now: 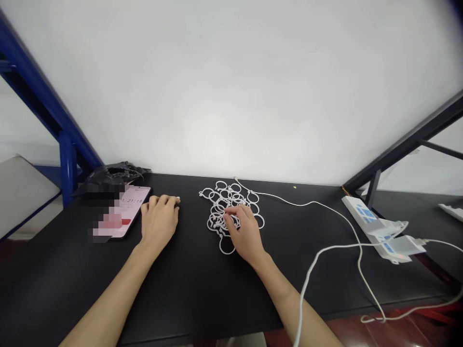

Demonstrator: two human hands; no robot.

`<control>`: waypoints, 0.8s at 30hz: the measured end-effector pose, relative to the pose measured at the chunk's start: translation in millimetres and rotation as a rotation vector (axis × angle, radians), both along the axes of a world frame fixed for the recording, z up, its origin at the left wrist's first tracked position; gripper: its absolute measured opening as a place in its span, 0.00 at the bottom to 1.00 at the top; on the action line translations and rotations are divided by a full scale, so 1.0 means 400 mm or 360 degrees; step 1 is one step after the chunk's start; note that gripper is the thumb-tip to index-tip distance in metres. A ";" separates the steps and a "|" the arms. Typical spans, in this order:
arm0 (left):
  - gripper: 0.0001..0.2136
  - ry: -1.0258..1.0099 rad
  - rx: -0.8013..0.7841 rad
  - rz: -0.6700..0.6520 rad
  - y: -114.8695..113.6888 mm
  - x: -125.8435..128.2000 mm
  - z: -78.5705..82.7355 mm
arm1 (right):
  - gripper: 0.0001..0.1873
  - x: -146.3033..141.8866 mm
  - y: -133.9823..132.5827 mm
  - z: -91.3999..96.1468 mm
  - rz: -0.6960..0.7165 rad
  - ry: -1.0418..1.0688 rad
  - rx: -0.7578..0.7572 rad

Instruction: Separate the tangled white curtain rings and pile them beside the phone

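Thin round rings lie under right hand, flat glossy phone beside left hand; both grips unclear.

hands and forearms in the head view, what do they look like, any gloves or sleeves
The left hand and right hand are ungloved. The left forearm and right forearm are bare, with no sleeve, watch or bracelet showing.

White rings in a loose, possibly tangled heap
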State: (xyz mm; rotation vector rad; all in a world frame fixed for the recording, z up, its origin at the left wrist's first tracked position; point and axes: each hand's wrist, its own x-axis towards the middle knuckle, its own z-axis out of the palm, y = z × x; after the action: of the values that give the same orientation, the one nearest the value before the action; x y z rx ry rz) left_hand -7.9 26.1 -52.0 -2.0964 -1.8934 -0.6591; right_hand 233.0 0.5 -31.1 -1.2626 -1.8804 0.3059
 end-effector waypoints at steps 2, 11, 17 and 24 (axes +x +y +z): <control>0.10 -0.0029 0.0041 -0.0022 -0.004 0.011 0.004 | 0.07 -0.003 -0.001 -0.004 0.0017 -0.0128 0.0002; 0.15 -0.0297 -0.0166 -0.0905 -0.029 0.115 -0.007 | 0.09 -0.008 -0.006 -0.024 0.0140 -0.0488 0.0040; 0.11 -0.0160 -0.0192 -0.0878 -0.025 0.122 -0.016 | 0.05 -0.007 0.000 -0.028 0.0140 -0.0529 -0.0012; 0.16 -0.0096 -0.0164 -0.0821 -0.023 0.117 -0.015 | 0.04 -0.009 -0.003 -0.024 0.0163 -0.0548 -0.0026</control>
State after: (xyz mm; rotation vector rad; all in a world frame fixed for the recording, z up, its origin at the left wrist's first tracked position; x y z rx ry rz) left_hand 39.1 16.7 -58.0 -2.6884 -1.4353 -0.7427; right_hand 229.4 -0.7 -40.8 -1.2951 -2.2428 0.1645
